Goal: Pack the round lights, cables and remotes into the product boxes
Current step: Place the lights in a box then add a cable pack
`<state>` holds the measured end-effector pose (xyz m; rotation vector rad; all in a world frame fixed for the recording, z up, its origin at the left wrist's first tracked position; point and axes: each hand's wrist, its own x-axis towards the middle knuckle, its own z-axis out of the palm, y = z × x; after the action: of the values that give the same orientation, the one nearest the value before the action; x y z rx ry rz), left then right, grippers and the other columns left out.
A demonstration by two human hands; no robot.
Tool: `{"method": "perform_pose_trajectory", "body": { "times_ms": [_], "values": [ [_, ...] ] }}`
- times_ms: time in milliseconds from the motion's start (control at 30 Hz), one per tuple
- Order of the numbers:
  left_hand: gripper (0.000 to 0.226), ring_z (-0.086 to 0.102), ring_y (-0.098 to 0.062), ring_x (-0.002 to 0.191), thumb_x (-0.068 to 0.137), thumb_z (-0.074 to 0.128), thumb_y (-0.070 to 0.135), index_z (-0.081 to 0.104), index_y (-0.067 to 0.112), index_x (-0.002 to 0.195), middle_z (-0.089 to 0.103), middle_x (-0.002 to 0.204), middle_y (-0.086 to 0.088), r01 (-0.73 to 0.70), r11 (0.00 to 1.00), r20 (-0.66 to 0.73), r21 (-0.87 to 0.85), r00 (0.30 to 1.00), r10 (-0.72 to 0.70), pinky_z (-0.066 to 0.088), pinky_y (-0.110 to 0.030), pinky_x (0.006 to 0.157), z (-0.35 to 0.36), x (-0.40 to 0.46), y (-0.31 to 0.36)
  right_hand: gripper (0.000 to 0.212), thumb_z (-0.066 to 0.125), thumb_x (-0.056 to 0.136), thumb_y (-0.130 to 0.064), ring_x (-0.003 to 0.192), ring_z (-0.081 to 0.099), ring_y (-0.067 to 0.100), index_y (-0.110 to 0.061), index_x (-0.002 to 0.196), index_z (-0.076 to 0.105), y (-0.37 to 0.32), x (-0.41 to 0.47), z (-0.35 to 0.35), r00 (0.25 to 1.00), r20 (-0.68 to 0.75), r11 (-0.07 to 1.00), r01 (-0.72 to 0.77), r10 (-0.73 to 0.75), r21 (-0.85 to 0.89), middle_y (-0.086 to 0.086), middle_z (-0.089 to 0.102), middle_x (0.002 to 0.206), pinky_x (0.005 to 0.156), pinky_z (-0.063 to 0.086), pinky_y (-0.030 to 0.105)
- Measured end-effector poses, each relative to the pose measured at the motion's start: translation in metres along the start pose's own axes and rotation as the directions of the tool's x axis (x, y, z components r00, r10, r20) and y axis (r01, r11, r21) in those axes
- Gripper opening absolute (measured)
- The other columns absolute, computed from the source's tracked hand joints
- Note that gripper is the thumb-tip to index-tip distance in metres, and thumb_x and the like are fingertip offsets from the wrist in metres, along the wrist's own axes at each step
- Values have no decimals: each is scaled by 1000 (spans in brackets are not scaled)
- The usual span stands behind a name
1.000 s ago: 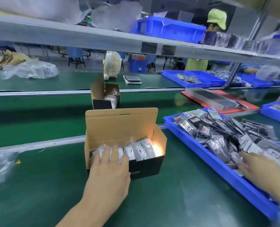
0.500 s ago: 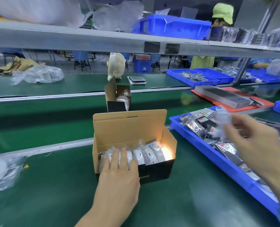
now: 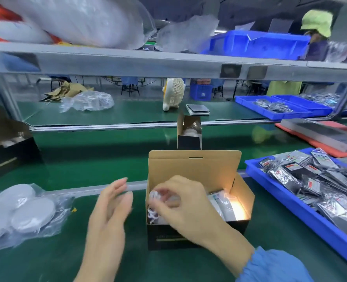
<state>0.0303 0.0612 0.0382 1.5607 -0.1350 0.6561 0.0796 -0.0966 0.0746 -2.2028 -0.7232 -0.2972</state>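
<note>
Curled fingers (image 3: 164, 197) of our right hand (image 3: 189, 210) pinch a small clear-wrapped item, too blurred to name, over the left end of the open product box (image 3: 197, 235). Our left hand (image 3: 109, 210) hangs just beside the box at its nine o'clock, fingers straight and relaxed, holding nothing and apart from the cardboard. Inside the box, toward three o'clock, we see bagged white pieces under a bright glare; its brown lid flap (image 3: 195, 167) stands upright at twelve o'clock. A blue sleeve (image 3: 274, 265) covers our right forearm at five o'clock. On the green desk (image 3: 67, 261), at nine o'clock from the box, lies a clear bag of round lights (image 3: 24, 212). At three o'clock sits a blue tray (image 3: 302, 216) heaped with bagged remotes (image 3: 319, 180). At twelve o'clock, farther back, a second smaller box (image 3: 189, 135) stands open. Beyond it we make out a small white fan (image 3: 173, 93), and at two o'clock more blue bins (image 3: 270, 107).
</note>
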Motion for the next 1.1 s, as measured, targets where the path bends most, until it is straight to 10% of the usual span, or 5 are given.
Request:
{"method": "perform_pose_trajectory", "body": {
  "times_ms": [167,300,500,667,1100],
  "values": [
    [55,64,-8,110,75,65,62,53,52,128,69,117,10,304,950,313,-76,912,-267,46,-29,95,24,19,-5,30,43,99,-26,95,55,24,-13,97,71,-9,-12,-1,912,340,858,354,-229,-371,-1,67,104,81,47,42],
    [68,63,-4,71,88,65,-1,51,59,116,69,91,12,185,969,137,162,968,-208,50,-23,69,28,19,-14,25,52,99,-22,109,54,21,-8,111,69,-15,-6,-47,769,558,877,459,-312,-144,4,65,119,99,42,39],
    [79,58,-3,58,85,55,-6,41,67,110,66,82,24,206,896,32,393,971,-237,47,-26,63,4,23,-15,10,62,92,-16,60,68,16,-22,88,68,59,55,-148,874,-483,986,32,51,163,3,69,69,65,52,24],
    [81,58,3,57,80,59,-11,50,64,108,69,76,20,231,871,-132,434,972,-192,37,-2,52,-27,45,-30,71,78,81,-28,129,47,25,-14,142,45,173,142,-116,939,20,852,-303,344,-428,7,52,139,106,38,35],
    [79,64,2,72,78,58,-2,46,68,111,67,89,28,278,862,-158,424,960,-232,42,-3,63,8,7,4,34,84,74,-32,73,62,17,-11,98,72,101,189,-107,916,343,855,2,206,-519,9,72,92,61,49,27]
  ]
}}
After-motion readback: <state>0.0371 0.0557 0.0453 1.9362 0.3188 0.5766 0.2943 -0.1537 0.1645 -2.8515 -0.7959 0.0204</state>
